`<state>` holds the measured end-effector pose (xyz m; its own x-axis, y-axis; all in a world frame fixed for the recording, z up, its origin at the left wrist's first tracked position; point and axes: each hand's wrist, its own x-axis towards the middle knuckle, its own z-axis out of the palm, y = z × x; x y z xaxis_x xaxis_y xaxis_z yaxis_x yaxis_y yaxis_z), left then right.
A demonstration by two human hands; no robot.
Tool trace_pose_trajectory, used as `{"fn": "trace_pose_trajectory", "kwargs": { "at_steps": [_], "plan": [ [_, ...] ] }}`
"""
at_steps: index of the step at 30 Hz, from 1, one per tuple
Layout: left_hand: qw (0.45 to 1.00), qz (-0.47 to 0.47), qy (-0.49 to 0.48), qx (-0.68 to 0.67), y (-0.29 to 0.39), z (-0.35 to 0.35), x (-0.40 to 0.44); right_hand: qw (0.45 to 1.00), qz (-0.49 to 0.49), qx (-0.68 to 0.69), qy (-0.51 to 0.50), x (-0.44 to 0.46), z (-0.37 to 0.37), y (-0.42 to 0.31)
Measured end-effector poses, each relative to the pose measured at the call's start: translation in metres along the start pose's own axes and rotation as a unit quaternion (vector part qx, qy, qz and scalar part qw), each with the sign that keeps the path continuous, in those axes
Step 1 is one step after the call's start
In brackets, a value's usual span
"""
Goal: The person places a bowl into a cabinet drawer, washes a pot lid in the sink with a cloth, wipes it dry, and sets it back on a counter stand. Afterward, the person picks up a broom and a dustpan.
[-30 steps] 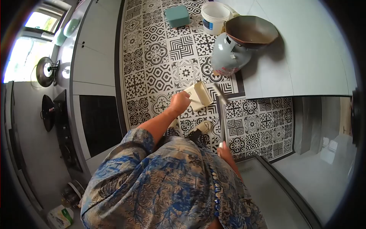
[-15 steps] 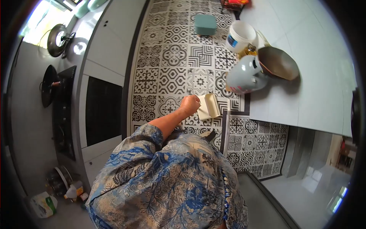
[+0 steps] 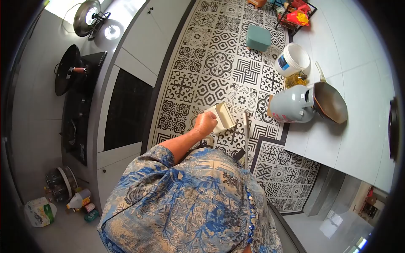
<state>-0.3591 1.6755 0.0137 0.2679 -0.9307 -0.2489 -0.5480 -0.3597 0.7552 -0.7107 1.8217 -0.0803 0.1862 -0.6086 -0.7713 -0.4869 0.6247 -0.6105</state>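
Observation:
My left hand (image 3: 205, 123) is closed in front of my body, wrapped round the near side of a cream dustpan (image 3: 225, 116). The pan is held over the patterned tile floor (image 3: 217, 65), its hollow facing up. To its right, a thin pale pole (image 3: 245, 130) runs down toward my patterned top (image 3: 198, 198); its lower end and whatever holds it are hidden. My right hand does not show.
On the right stand a grey gas cylinder (image 3: 291, 104), a long-handled pan (image 3: 331, 103), an oil container (image 3: 296, 79) and a white bucket (image 3: 292, 59). A green stool (image 3: 258, 38) is farther ahead. Cabinets and a cooktop (image 3: 80, 114) line the left.
My view has turned, so the room's things sit farther right or lower. My left hand and the dustpan have moved left over the floor tiles. The pale pole has shifted slightly left in view.

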Motion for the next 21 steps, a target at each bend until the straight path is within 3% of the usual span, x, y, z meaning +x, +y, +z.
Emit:
{"fn": "trace_pose_trajectory", "kwargs": {
  "at_steps": [3,6,9,12,21],
  "plan": [
    [0.998,0.015,0.017,0.054,-0.006,-0.008,0.004,1.0,0.011,-0.005,-0.01,-0.007,0.012,-0.024],
    [0.998,-0.045,-0.031,0.041,0.0,-0.022,0.01,1.0,0.024,0.002,-0.005,-0.02,0.013,-0.036],
    [0.998,0.002,-0.025,0.066,-0.002,-0.025,0.011,0.999,0.035,0.027,0.01,-0.032,0.007,-0.042],
    [0.997,-0.02,-0.042,0.064,0.001,-0.024,0.01,0.997,0.04,0.06,0.034,-0.043,-0.002,-0.05],
    [0.999,-0.003,0.0,0.051,-0.005,-0.013,0.02,0.979,-0.038,0.178,0.093,-0.012,-0.039,-0.044]
  ]
}}
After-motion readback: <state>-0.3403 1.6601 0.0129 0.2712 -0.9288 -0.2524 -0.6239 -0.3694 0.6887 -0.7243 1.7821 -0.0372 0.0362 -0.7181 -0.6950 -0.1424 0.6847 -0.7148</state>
